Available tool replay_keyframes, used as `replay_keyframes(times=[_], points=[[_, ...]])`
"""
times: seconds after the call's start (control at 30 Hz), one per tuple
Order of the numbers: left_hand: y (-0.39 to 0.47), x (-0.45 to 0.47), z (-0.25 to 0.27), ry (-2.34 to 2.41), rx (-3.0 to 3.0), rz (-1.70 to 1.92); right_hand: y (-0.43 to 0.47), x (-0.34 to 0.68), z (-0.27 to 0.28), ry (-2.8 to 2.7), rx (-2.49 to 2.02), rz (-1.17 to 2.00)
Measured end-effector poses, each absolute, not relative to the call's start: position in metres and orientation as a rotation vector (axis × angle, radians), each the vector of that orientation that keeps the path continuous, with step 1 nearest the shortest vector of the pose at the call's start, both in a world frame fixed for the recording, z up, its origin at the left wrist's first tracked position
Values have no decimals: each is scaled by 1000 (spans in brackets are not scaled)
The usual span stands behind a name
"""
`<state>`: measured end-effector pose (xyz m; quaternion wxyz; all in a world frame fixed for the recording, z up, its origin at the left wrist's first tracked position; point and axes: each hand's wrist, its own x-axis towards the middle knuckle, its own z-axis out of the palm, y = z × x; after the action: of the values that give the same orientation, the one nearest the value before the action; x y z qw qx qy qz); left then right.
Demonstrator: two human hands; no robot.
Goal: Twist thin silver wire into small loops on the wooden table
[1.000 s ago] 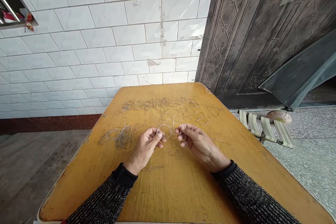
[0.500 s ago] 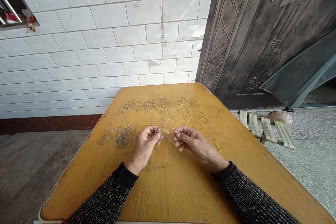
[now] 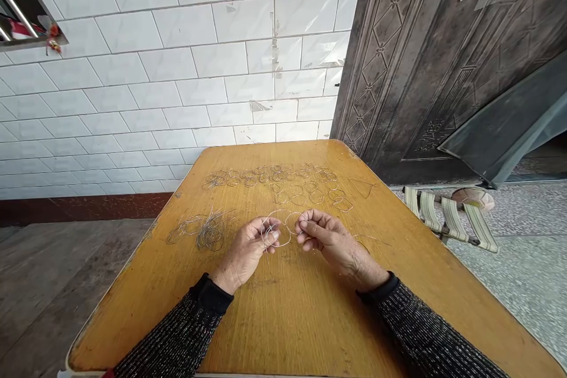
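Thin wire bent into loops [image 3: 290, 240] spans the gap between my two hands, above the middle of the wooden table [image 3: 283, 325]. My left hand [image 3: 252, 245] pinches the wire between thumb and fingers, with a loop standing over the fingertips and a loose end hanging below. On the other side, my right hand [image 3: 325, 239] is closed on the wire with thumb and forefinger. A tangled bundle of wire [image 3: 208, 233] lies left of my left hand. Rows of wire rings [image 3: 266, 175] lie farther back on the table.
More wire rings [image 3: 315, 195] form a shorter row beyond my right hand. Loose wire [image 3: 372, 240] lies beside my right wrist, and a bent piece [image 3: 365, 187] near the right edge. A white tiled wall [image 3: 199, 82] stands behind; a striped strap stool [image 3: 452, 218] is on the floor right.
My left hand has turned a little and its fingers have loosened slightly, so the wire loops show more clearly over them. My right hand has barely shifted.
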<state>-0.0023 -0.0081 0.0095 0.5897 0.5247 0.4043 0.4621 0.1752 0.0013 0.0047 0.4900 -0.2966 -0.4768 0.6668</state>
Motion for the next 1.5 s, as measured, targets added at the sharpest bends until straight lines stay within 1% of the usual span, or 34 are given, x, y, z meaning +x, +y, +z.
replay_keyframes(times=[0.3, 0.47, 0.6, 0.83, 1.07, 1.37, 1.5], points=[[-1, -6, 0, 1060, 1209, 1171, 4, 179, 10, -950, -738, 1559], [-4, -4, 4, 1127, 1320, 1159, 4, 180, 12, -863, -695, 1544], [-6, -5, 5, 1180, 1389, 1080, 5, 182, 13, -831, -641, 1540], [-6, -7, 5, 1257, 1739, 971, 7, 197, 25, -764, -503, 1482], [-12, 0, 4, 1217, 2085, 909, 10, 216, 35, -698, -420, 1412], [-19, -1, 1, 1299, 2460, 757, 4, 199, 26, -866, -476, 1531], [-21, -4, 5, 1396, 2540, 778, 3, 193, 22, -932, -476, 1584]])
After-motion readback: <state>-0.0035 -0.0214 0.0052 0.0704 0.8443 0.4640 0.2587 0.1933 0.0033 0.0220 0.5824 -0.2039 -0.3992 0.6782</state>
